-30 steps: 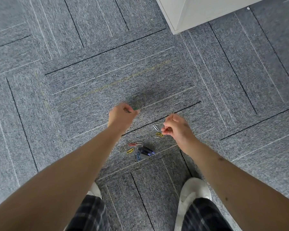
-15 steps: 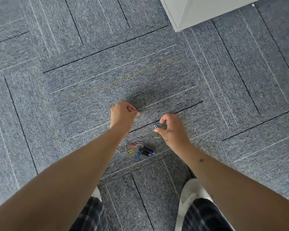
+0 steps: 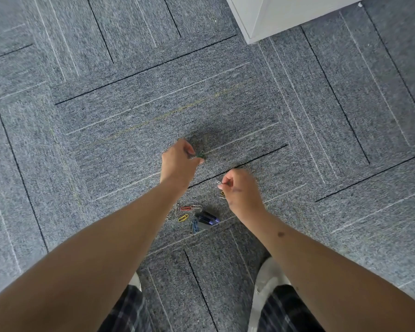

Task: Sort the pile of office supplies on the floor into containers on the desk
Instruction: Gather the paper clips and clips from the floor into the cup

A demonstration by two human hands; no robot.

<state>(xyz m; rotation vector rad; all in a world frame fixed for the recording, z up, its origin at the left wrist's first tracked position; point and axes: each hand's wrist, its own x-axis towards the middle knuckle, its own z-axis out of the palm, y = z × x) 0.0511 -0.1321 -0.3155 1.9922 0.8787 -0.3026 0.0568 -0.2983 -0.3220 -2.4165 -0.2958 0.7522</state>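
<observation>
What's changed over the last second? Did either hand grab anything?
The right hand opened its fingers over the silver paper clip and now pinches it; the clip has barely left its spot. The left hand kept pinching the green clip, roughly in place. The coloured clips and dark items near the feet stayed put.

Paper clips (image 3: 183, 218) on the carpet (image 3: 106, 152), ahead of the shoes (image 3: 268, 276)
</observation>
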